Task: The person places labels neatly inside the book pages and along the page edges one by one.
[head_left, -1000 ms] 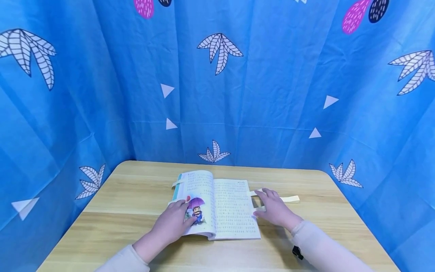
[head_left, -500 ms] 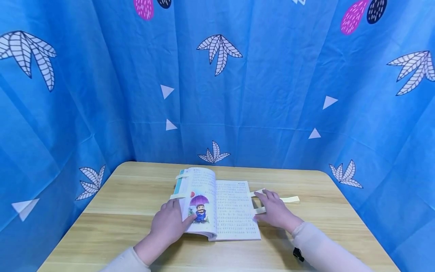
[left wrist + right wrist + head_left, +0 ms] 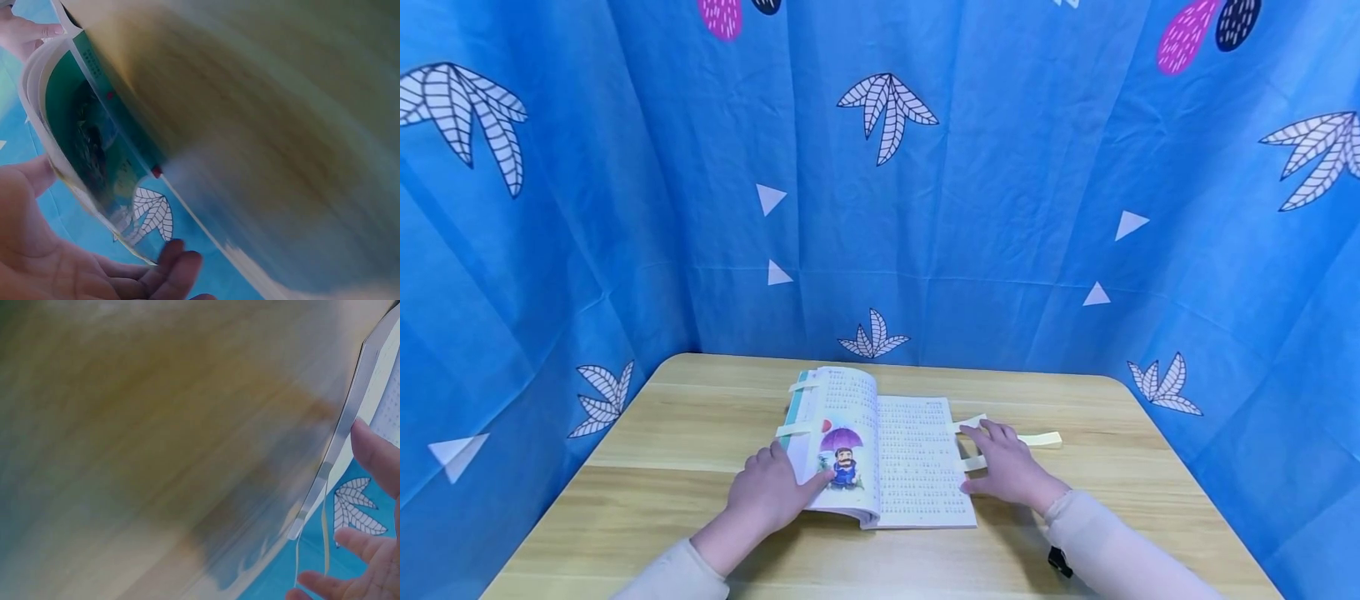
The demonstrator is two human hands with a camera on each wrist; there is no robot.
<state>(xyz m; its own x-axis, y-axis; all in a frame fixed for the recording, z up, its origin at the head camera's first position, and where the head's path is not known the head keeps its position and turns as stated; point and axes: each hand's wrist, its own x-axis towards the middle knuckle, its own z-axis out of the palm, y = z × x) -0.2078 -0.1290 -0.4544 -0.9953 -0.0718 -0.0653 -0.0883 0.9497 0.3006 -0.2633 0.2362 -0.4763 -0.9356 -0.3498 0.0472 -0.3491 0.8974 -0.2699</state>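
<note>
An open book [image 3: 917, 462] lies on the table, its left pages bowed up and showing a figure under a purple umbrella. My left hand [image 3: 767, 492] holds the left side, thumb on the picture page. From the left wrist view, its fingers [image 3: 178, 275] reach below the raised green cover [image 3: 65, 94]. Along the right edge of the book my right hand [image 3: 1011, 467] rests, its thumb [image 3: 375, 453] touching that edge and the other fingers spread beside it. Pale paper strips [image 3: 973, 463] stick out there, near those fingers. More strips [image 3: 795, 429] cross the left edge.
The wooden table [image 3: 647, 467] carries the book near its middle. Beyond the right hand a pale strip [image 3: 1041, 439] lies on the tabletop. A blue patterned curtain [image 3: 985, 208] stands behind the table and along both sides. A small black object [image 3: 1058, 562] shows under the right sleeve.
The left hand has slid a little down and left along the left pages, uncovering the umbrella picture and a strip. The left pages bow slightly more. The right hand stays almost still.
</note>
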